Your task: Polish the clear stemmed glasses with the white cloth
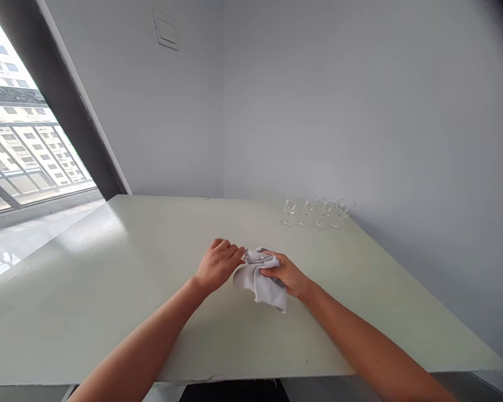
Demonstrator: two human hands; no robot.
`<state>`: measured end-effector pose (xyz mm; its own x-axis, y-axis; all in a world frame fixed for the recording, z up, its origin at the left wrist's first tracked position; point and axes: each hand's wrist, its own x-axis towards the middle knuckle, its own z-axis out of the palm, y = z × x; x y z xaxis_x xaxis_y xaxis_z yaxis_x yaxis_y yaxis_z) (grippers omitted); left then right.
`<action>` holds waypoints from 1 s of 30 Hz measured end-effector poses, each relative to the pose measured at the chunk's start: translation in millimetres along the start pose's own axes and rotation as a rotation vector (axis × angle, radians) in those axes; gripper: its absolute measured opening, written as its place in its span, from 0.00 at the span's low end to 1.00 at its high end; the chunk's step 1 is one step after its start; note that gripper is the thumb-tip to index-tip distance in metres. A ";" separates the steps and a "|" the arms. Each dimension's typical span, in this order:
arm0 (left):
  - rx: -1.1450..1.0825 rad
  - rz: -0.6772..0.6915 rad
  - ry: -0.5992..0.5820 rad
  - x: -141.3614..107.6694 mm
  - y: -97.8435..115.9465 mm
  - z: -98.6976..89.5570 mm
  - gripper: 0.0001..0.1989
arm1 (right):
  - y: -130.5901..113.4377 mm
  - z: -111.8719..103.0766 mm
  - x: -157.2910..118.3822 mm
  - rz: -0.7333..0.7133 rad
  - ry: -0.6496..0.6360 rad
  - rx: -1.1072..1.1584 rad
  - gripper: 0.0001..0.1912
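Above the middle of the table, my left hand is closed on a small clear wine glass. Only a bit of the glass shows beside the fingers; the cloth hides most of it. My right hand grips a white cloth with the thumb on top, and the cloth is wrapped around the glass. A loose end of the cloth hangs toward the table's front edge.
Several clear stemmed glasses stand upright in a group at the back right of the pale table. Grey walls border its back and right side. A window lies at the far left.
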<state>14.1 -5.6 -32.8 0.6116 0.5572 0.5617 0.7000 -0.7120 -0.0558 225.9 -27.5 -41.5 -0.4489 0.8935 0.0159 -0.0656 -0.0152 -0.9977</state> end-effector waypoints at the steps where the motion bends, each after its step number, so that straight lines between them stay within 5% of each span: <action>1: -0.053 -0.007 -0.038 -1.0 -3.6 -0.4 0.10 | -3.9 1.1 -2.2 -0.030 -0.038 -0.081 0.18; 5: -0.373 -0.076 -0.291 -5.1 -13.7 -2.3 0.13 | -16.5 -1.5 -9.1 -0.151 -0.171 -0.455 0.15; 8: -0.453 -0.093 -0.423 -5.1 -10.8 -1.6 0.15 | -12.3 -5.5 -6.6 -0.143 -0.159 -0.460 0.13; 14: 0.003 0.039 -0.013 -0.2 -1.1 3.2 0.12 | 9.3 2.2 3.7 0.052 0.103 0.112 0.19; 16: 0.020 0.072 -0.007 -0.9 -4.7 2.7 0.12 | 8.6 5.8 1.8 0.054 0.069 0.148 0.20; 20: -0.185 0.015 -0.127 -3.8 -14.6 -0.1 0.13 | -0.3 7.7 -4.7 -0.062 -0.052 -0.236 0.16; 23: -0.245 -0.009 -0.213 -3.0 -12.9 -3.2 0.12 | -0.8 6.9 -3.8 -0.136 -0.024 -0.377 0.13; 30: 0.060 0.065 0.045 1.5 0.7 -8.2 0.13 | 9.7 9.9 1.8 0.086 0.066 0.251 0.16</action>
<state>12.5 -8.8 -25.2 0.6399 0.4902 0.5918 0.6813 -0.7182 -0.1418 215.6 -30.4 -50.5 -0.4035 0.9114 -0.0807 -0.2522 -0.1955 -0.9477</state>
